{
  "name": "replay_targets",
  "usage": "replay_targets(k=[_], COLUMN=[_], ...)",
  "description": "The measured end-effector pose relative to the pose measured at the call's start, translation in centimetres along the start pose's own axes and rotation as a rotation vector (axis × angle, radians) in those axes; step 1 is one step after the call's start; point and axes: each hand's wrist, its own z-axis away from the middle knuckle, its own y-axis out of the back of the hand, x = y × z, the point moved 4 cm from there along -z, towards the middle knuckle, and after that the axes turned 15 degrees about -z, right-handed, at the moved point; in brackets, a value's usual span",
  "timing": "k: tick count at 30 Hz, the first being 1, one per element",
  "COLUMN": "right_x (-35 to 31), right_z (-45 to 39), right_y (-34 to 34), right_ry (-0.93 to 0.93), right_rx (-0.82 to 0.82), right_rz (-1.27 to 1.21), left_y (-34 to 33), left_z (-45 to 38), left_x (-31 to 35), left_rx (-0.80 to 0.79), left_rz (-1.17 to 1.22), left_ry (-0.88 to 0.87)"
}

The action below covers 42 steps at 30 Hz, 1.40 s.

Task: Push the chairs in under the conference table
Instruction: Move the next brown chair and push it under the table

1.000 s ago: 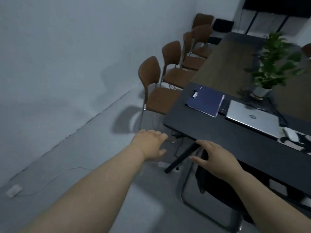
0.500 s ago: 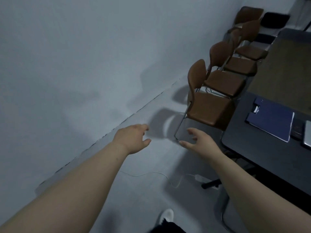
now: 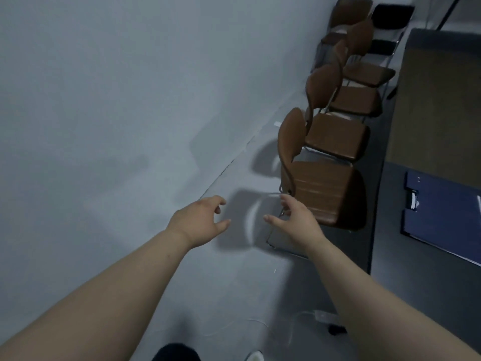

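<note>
Brown chair (image 3: 325, 188) at one o'clock stood beside the table (image 3: 426, 246), unpushed; left hand (image 3: 197, 220) and right hand (image 3: 294, 220) reached empty, each grip loose, likely needing its backrest next.

Bare floor (image 3: 182, 295) lies open between wall (image 3: 104, 100) and nearest chair (image 3: 325, 194).

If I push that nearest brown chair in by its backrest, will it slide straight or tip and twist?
The nearest brown chair stands on thin metal runners on smooth grey floor, so it will probably slide easily. Its backrest sits high on a slim curved support, so a high push may flex it or rock the chair. It looks light; a push from the right hand alone may swivel it.
</note>
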Motion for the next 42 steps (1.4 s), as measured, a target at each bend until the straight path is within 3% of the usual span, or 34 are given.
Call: replay_targets(k=[4, 15, 24, 31, 36, 42], right_x=[-1.8, -2.8, -1.4, 4.4, 9.2, 10.4], right_z=[-4.7, -23.9, -39.2, -43.9, -48.1, -51.6], right_y=[1.2, 1.1, -0.1, 1.7, 1.5, 1.3], right_ry=[0.007, -0.044, -0.28, -0.486, -0.621, -0.723], right_rx=[0.049, 0.238, 0.388, 0.478, 0.472, 0.42], right_rz=[0.003, 0.07, 0.086, 0.117, 0.067, 0.167], left_y=[1.7, 5.3, 8.2, 5.3, 1.0, -3.6], left_z=[-7.1, -34.4, -55.8, -67.9, -74.4, -81.3], left_x=[-0.4, -0.3, -1.1, 6.8, 14.7, 22.0], left_rx=[-0.021, -0.033, -0.146, -0.183, -0.181, -0.125], left_rz=[0.046, -0.038, -0.316, -0.559, -0.713, -1.046], left_ry=[-0.024, -0.36, -0.668, -0.916, -1.215, -1.609])
